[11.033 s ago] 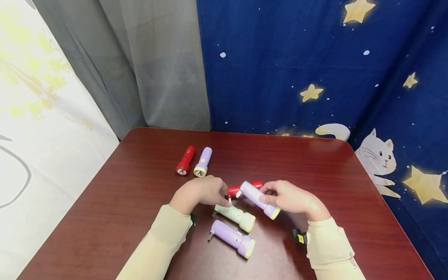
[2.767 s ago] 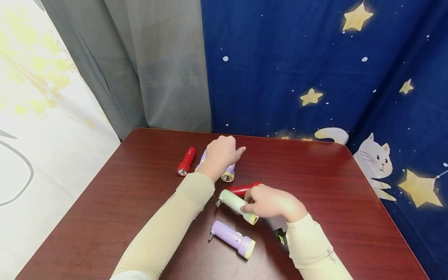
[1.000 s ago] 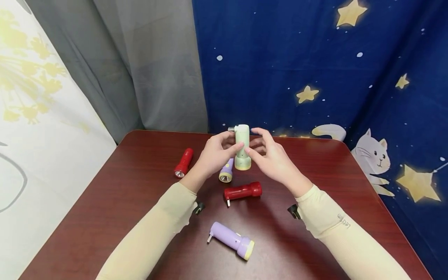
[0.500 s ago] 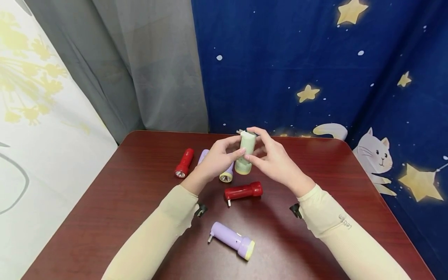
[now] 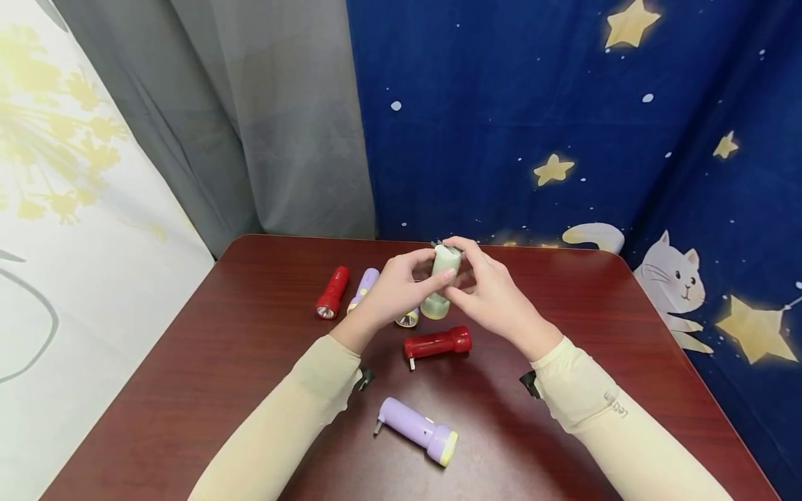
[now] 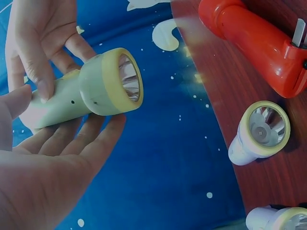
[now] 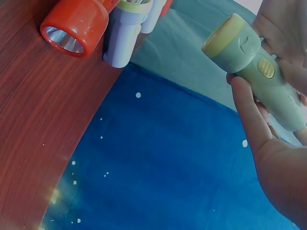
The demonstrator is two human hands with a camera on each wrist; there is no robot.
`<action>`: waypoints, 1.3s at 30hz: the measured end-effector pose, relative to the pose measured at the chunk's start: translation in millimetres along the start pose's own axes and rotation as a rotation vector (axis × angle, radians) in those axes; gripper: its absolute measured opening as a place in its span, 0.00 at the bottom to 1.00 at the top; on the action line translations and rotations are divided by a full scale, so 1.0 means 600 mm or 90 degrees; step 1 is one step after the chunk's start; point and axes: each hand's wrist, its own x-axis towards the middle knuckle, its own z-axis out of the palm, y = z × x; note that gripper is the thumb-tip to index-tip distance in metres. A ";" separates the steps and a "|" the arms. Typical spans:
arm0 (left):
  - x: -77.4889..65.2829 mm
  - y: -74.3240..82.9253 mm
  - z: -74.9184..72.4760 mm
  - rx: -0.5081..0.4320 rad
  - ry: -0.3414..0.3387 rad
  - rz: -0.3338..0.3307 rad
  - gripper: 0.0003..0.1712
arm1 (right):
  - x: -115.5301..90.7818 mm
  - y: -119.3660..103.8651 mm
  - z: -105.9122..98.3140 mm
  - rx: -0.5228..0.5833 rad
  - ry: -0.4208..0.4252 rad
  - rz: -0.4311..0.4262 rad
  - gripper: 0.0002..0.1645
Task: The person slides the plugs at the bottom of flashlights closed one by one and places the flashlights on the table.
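Raised off the table (image 5: pixel 564 292), where it lay moments ago, the green flashlight (image 5: pixel 446 260) is between my left hand (image 5: pixel 401 284) and right hand (image 5: pixel 491 289), both curled round it, over the far half. Below, the glossy red-brown wood bears a red flashlight (image 5: pixel 437 342) and, nearer me, a purple flashlight (image 5: pixel 413 426). Beyond the far edge hang a grey curtain (image 5: pixel 294 139) and, to its right, a starry blue curtain (image 5: pixel 501 104); white patterned cloth (image 5: pixel 69 334) hangs on the left.
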 end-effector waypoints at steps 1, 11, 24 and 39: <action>0.000 0.000 0.000 0.003 0.000 0.001 0.28 | 0.000 0.000 0.000 -0.003 0.002 -0.001 0.41; -0.001 0.004 0.006 0.006 -0.019 0.004 0.25 | -0.007 0.004 0.002 -0.018 0.008 -0.004 0.36; 0.002 0.009 0.007 0.061 -0.026 0.027 0.21 | -0.009 0.006 0.004 -0.017 0.024 -0.011 0.33; -0.001 0.003 0.010 0.123 -0.070 0.037 0.20 | -0.012 0.005 0.005 -0.076 0.003 -0.012 0.24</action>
